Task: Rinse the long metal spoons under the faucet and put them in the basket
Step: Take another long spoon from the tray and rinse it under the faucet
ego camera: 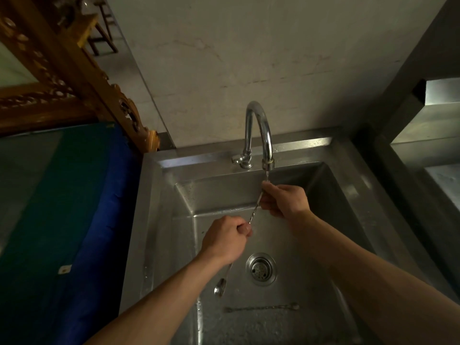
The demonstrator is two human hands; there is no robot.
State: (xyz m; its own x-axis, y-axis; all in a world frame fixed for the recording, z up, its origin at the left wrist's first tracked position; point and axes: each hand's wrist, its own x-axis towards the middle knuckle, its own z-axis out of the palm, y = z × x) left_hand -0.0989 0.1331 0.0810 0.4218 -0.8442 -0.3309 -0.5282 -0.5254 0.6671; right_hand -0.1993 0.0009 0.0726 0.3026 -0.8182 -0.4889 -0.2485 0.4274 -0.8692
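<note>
Left hand (224, 239) and right hand (286, 200) both pinch thin long metal spoon (255, 211), slanted so its top meets curved chrome faucet (263, 135) stream; another spoon (263, 308) lies near steel sink (161, 220) front edge.

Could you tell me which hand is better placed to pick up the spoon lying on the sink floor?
Left: the left hand is nearer that spoon; the right hand is up by the faucet.
</note>
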